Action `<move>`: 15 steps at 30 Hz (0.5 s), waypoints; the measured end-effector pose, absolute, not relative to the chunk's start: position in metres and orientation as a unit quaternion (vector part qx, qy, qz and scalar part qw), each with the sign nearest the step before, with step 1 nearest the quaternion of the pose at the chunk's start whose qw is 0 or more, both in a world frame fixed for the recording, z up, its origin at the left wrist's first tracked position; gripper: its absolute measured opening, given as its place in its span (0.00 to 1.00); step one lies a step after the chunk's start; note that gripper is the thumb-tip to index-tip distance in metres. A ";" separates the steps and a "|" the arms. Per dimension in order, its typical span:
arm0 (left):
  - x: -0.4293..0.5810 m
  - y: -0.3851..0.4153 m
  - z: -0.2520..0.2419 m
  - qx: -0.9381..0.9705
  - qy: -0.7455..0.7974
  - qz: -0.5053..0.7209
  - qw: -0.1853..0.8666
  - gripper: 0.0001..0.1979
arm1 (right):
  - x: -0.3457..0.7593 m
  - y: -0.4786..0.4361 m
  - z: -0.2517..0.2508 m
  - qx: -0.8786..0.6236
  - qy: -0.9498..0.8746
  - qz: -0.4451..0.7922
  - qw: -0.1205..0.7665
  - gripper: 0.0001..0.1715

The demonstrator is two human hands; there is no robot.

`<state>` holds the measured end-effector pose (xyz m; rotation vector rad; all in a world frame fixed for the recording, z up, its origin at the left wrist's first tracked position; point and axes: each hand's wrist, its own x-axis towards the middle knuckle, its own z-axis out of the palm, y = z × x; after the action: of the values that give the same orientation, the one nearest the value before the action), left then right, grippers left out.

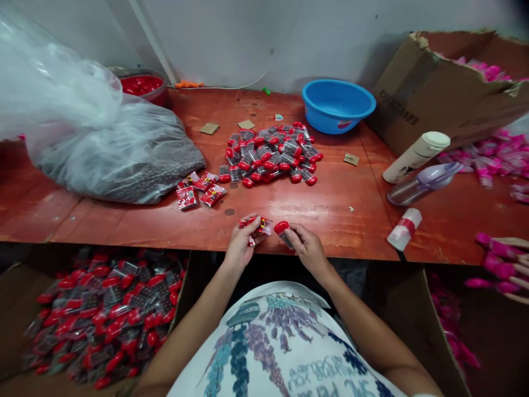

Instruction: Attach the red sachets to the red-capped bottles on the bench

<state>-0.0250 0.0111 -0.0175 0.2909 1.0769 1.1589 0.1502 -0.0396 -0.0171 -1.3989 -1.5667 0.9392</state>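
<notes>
Shirt [268,342] below, hands [238,246] grip packet [263,224] left, red-capped container [281,228] right.

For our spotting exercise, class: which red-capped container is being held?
The container in the right hand; the others lie piled on the table or in the box below.

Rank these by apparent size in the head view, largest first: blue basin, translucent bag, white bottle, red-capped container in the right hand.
1. Translucent bag
2. Blue basin
3. White bottle
4. Red-capped container in the right hand
</notes>
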 end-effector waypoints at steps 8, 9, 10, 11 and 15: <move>-0.004 -0.001 -0.013 0.208 0.482 0.532 0.664 0.20 | 0.142 -0.051 -0.019 -0.569 -0.565 0.394 0.449 0.18; -0.003 -0.002 -0.013 0.220 0.483 0.539 0.654 0.21 | 0.142 -0.054 -0.018 -0.575 -0.555 0.391 0.456 0.18; -0.002 -0.002 -0.012 0.228 0.486 0.544 0.645 0.21 | 0.143 -0.056 -0.017 -0.582 -0.544 0.387 0.464 0.18; -0.001 -0.003 -0.012 0.233 0.489 0.547 0.639 0.21 | 0.144 -0.058 -0.017 -0.588 -0.534 0.382 0.473 0.18; 0.002 -0.002 -0.009 0.233 0.494 0.546 0.636 0.19 | 0.147 -0.063 -0.015 -0.578 -0.529 0.374 0.496 0.17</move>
<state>0.0016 -0.0023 -0.0094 0.5322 1.1279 1.2473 0.1469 -0.0633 -0.0152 -1.4008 -1.2811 0.9048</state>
